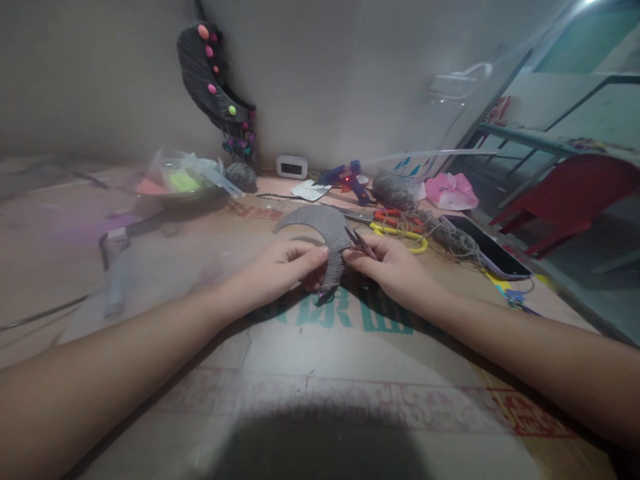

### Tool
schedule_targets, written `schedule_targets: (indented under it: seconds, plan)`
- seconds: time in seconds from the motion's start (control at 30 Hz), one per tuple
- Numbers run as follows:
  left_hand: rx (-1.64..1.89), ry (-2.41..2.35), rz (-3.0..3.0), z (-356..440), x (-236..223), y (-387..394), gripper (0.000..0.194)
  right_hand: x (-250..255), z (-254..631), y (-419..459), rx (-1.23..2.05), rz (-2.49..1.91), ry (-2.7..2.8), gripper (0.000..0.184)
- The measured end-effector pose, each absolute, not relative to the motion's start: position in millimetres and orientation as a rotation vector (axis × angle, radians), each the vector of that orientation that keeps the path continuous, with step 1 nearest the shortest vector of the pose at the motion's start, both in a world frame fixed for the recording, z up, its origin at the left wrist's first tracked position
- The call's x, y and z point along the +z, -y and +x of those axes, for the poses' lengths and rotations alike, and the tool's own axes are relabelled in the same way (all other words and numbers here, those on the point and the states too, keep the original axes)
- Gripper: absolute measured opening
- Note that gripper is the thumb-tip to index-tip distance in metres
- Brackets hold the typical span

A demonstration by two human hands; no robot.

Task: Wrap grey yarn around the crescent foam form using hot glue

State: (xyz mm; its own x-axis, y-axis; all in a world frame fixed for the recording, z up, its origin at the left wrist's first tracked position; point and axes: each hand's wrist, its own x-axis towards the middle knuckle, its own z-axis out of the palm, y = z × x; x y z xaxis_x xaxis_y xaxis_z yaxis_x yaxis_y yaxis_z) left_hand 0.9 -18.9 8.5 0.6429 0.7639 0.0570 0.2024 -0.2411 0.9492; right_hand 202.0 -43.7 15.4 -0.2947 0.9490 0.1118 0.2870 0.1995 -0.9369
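A crescent moon shape wrapped in grey yarn (320, 219) is held up over the cardboard by my left hand (280, 267), thumb in front and fingers behind it. Close to its right edge, my right hand (387, 267) is closed around small pointed snips (361, 241), whose two dark tips stand apart and point up and left. The right fingertips meet the crescent's edge or lie very near it; I cannot tell which. Something purple and dark shows at the crescent's lower tip, partly hidden by the left fingers.
Behind my hands lie orange-handled scissors (397, 219), yellow-handled scissors (405, 235), a blue glue gun (350, 180) with a red light, grey yarn (397, 190) and a phone (483, 245). A bowl (175, 192) stands left; a decorated dark crescent (200, 73) hangs on the wall.
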Motion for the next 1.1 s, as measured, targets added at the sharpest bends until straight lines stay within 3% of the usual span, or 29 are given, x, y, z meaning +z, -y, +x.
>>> schedule_targets:
  seconds: [0.13, 0.7, 0.93, 1.1]
  plan:
    - [0.621, -0.830, 1.783, 1.0, 6.9, 19.1, 0.032, 15.9, 200.9, 44.0, 1.079, -1.204, 1.750, 0.030]
    - [0.730, -0.934, 1.920, 0.7, 5.1, 15.2, 0.035, 17.9, 198.2, 49.0, 0.876, -1.378, 1.951, 0.023]
    - [0.763, -0.931, 1.932, -0.1, 2.1, 12.0, 0.037, 14.0, 201.5, 46.2, 1.013, -1.248, 1.925, 0.024]
    - [0.760, -0.950, 1.893, -0.3, 4.1, 13.4, 0.036, 12.3, 211.4, 48.1, 0.725, -1.205, 1.968, 0.026]
